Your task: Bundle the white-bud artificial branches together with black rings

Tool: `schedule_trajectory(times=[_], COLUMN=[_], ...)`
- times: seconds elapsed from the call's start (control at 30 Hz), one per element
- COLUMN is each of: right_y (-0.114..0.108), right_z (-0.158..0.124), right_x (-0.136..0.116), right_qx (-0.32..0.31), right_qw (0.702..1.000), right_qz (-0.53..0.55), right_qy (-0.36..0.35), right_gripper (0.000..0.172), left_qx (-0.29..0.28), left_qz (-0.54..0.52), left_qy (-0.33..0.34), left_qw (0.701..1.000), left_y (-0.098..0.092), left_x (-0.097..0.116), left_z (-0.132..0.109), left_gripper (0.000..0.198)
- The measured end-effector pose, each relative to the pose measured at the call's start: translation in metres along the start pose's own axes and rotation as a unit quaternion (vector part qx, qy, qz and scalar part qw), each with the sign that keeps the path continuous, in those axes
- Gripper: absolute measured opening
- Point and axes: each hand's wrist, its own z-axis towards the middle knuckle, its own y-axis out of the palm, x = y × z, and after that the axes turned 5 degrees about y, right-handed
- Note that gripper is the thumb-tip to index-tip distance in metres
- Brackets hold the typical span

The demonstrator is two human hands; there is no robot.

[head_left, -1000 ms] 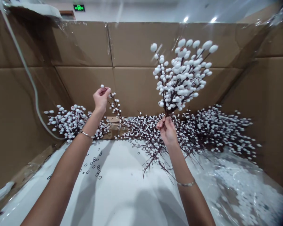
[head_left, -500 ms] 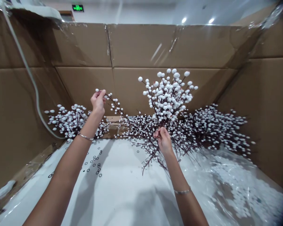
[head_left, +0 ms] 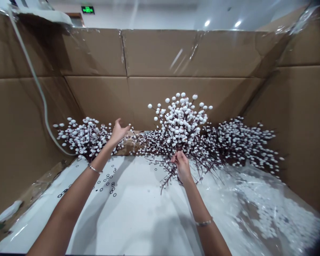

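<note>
My right hand [head_left: 181, 165] is closed round the stems of an upright bunch of white berry branches [head_left: 180, 119], held in front of the cardboard wall. With its thumb and fingers apart, my left hand [head_left: 120, 132] is near the tip of a thin berry sprig [head_left: 132, 128] that leans out of the middle pile; whether a fingertip touches it I cannot tell. Behind and below the held bunch lies a pile of smaller-berried branches [head_left: 154, 140]. Another bunch of white berry branches [head_left: 82, 137] rests at the left, behind my left forearm.
Dark-stemmed berry branches [head_left: 237, 142] spread along the back right. Several small black rings [head_left: 109, 179] lie on the white tabletop [head_left: 138, 206]. Clear plastic bags of white berries [head_left: 277, 209] cover the right front. Cardboard walls [head_left: 160, 53] enclose the table, and a white cable [head_left: 38, 85] hangs at left.
My left hand has let go of the berry sprig, opened, and moved down and right. My right hand has lowered the bunch and shifted it slightly left.
</note>
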Motion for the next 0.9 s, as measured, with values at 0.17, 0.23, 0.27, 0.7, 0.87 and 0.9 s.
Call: schedule_trajectory(times=[0.17,0.23,0.27,0.7,0.87,0.9], right_y=[-0.005,-0.003,0.0,0.095,0.117,0.12], right_z=[-0.007,-0.011,-0.014,-0.09,-0.106,-0.107], right_x=[0.014,0.019,0.022,0.093,0.106,0.109], right_qx=[-0.001,-0.012,-0.021,-0.228,-0.279,-0.289], right_qw=[1.0,0.999,0.998,0.962,0.947,0.944], right_qz=[-0.031,-0.047,-0.056,-0.025,-0.032,-0.037], right_qy=[0.006,0.014,0.017,0.147,0.154,0.156], right_gripper=[0.047,0.048,0.048,0.05,0.052,0.053], left_qx=[-0.085,-0.121,-0.127,-0.309,-0.283,-0.276], left_qz=[0.055,0.022,0.011,-0.227,-0.248,-0.245], left_qy=[0.041,0.006,-0.019,-0.118,-0.2,-0.221], left_qw=[0.994,0.992,0.992,0.916,0.904,0.903], left_y=[-0.012,-0.014,-0.014,-0.024,-0.033,-0.034], left_x=[-0.017,-0.032,-0.04,-0.032,-0.032,-0.032], left_z=[-0.064,-0.094,-0.109,-0.239,-0.237,-0.236], left_gripper=[0.045,0.037,0.034,0.052,0.046,0.046])
